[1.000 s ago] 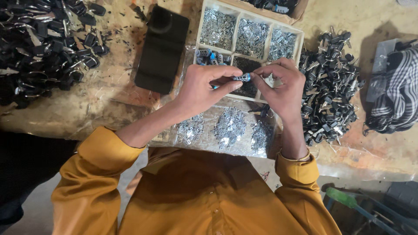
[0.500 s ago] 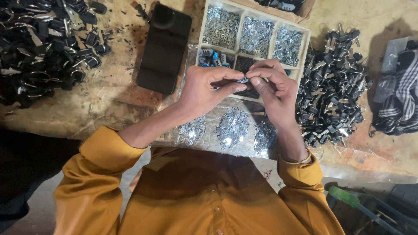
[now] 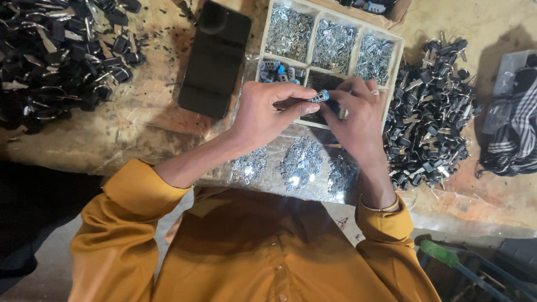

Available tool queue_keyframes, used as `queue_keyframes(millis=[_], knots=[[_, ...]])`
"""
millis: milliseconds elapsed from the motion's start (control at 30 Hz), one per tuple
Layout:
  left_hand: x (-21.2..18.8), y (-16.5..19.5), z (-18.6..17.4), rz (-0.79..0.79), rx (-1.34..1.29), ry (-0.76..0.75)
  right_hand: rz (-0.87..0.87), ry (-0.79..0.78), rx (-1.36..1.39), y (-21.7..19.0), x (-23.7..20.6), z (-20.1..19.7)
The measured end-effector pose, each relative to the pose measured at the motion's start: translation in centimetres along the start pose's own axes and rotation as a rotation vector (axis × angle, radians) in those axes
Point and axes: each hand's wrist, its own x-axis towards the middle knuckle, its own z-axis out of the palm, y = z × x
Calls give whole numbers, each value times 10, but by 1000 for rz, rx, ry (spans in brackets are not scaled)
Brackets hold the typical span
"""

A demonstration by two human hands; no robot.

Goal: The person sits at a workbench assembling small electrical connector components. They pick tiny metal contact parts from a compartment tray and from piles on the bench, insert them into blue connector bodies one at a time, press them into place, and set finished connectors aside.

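Observation:
My left hand (image 3: 265,112) and my right hand (image 3: 355,120) meet above a divided white tray (image 3: 398,47). Between their fingertips they pinch a small blue and silver cylinder part (image 3: 320,96). The tray's back compartments hold small silver metal pieces (image 3: 288,25). A front compartment holds more blue cylinder parts (image 3: 275,71), and a dark compartment lies partly hidden under my fingers. Three heaps of small silver pieces (image 3: 299,166) lie on clear plastic just below my hands.
A black phone-like case (image 3: 215,59) lies left of the tray. A big pile of black parts (image 3: 50,61) fills the far left, and another pile of black and silver parts (image 3: 428,114) sits right of my right hand. A checked cloth (image 3: 512,131) lies at the right edge.
Both hands have stayed together on the small blue part, with only slight finger shifts. The camera view has drifted a little.

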Motion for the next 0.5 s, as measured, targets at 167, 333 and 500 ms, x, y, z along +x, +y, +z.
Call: queue_keyframes(millis=[167,333,500], knots=[[1,-1,1,18,18,-2,20,105,86,7,-3,-3],[3,-2,1,34,42,-9,108,129,339,7,-4,-4],[3,-1,2,19,41,-13,83,83,899,-2,-8,1]])
